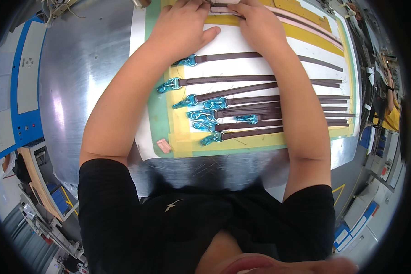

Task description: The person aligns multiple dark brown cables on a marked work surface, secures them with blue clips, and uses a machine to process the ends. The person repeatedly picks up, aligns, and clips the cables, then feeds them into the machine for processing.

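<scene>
Now, from the head view: both hands are up at the far edge of the green and yellow mat [157,114]. The left hand [183,31] lies flat, fingers spread and released, on the white sheet [242,43], while the right hand [260,27] presses fingertips onto a pink strap [306,25] there. Nearer, dark brown straps [260,98] with blue clasps [169,85] lie in rows between the forearms.
</scene>
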`<state>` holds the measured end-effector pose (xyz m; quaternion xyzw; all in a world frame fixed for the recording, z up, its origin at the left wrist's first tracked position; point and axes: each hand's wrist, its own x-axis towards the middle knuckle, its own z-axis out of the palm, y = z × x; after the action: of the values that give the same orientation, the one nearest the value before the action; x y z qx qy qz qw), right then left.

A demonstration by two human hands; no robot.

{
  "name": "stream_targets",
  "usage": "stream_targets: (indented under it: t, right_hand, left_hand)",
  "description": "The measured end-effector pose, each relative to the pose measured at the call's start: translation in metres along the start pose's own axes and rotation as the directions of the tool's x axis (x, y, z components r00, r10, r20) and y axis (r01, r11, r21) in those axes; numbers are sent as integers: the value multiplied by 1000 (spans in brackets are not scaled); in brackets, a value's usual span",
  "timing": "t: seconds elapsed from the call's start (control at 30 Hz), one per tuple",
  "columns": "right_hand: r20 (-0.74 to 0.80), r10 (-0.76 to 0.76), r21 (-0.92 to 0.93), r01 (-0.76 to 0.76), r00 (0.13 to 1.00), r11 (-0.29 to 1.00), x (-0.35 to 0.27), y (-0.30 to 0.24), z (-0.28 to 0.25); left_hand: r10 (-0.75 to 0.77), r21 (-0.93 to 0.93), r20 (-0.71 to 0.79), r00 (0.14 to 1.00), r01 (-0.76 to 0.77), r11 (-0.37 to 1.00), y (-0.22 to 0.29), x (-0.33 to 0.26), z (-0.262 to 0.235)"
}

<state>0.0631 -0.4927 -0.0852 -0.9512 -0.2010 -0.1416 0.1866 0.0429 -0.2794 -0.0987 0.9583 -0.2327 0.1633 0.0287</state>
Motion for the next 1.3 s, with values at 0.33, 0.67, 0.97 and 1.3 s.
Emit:
stream_targets:
  t: [0.33, 0.67, 0.97, 1.3]
  right_hand:
    - [-21, -49, -75, 47, 999, 996, -2, 11, 12]
    - [26, -12, -131, 16, 1000, 991, -1, 5, 6]
    - [93, -23, -118, 34, 995, 992, -6, 5, -8]
    - [100, 125, -214, -102, 987, 971, -26, 56, -37]
  left_hand:
    - [-41, -24, 50, 998, 43, 999, 5, 2, -9]
    - [-90, -108, -12, 996, 88, 990, 10, 5, -3]
    - [-78, -93, -61, 995, 73, 993, 12, 3, -2]
    - [-80, -83, -76, 994, 73, 994, 12, 2, 1]
